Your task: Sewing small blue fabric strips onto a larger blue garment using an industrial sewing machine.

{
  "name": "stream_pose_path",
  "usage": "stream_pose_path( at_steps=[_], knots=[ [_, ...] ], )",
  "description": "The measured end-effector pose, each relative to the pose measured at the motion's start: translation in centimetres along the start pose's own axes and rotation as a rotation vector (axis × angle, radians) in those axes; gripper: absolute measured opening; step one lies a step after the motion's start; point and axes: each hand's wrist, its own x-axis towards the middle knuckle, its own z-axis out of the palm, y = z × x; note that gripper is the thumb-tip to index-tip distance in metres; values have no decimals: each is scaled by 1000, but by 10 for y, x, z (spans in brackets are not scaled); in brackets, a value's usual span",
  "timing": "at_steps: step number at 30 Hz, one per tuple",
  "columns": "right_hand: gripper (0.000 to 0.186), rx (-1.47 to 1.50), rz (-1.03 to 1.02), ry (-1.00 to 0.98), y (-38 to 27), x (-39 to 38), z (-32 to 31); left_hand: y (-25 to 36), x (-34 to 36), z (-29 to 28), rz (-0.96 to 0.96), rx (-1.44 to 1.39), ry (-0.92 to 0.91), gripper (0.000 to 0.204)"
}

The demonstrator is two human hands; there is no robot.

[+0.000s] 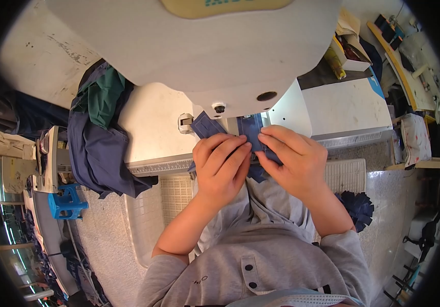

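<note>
A large white sewing machine (pixel 204 56) fills the upper middle of the view. Under its head lies a navy fabric piece (pixel 250 132) with pale lines along it. My left hand (pixel 220 166) has its fingers bent together at the left edge of this piece, and the fingertips are partly hidden. From the other side, my right hand (pixel 297 161) pinches the same fabric between thumb and fingers. A second navy strip (pixel 207 125) with a stitched outline slants out to the left, just above my left hand. The needle area is mostly covered by the machine head.
Navy and green cloth (pixel 100 128) is heaped over the table's left part. A ruler strip (pixel 161 166) runs along the front edge. A box of supplies (pixel 350 56) stands at the back right. Below are a blue stool (pixel 67 202) and a dark fabric bundle (pixel 355 210).
</note>
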Motion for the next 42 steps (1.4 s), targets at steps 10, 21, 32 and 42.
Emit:
stream_pose_path(
  at_steps=[10, 21, 32, 42],
  knots=[
    [29, -1, -1, 2, 0, 1, -1, 2, 2, -2, -16, 1, -17, 28],
    [33, 76, 77, -119, -11, -4, -19, 2, 2, -5, -28, -4, -38, 32],
    [31, 355, 465, -210, -15, -42, -3, 5, 4, -11, -27, -23, -81, 31],
    [21, 525, 698, -169, -13, -56, -5, 9, 4, -15, -32, -36, -108, 32]
  ],
)
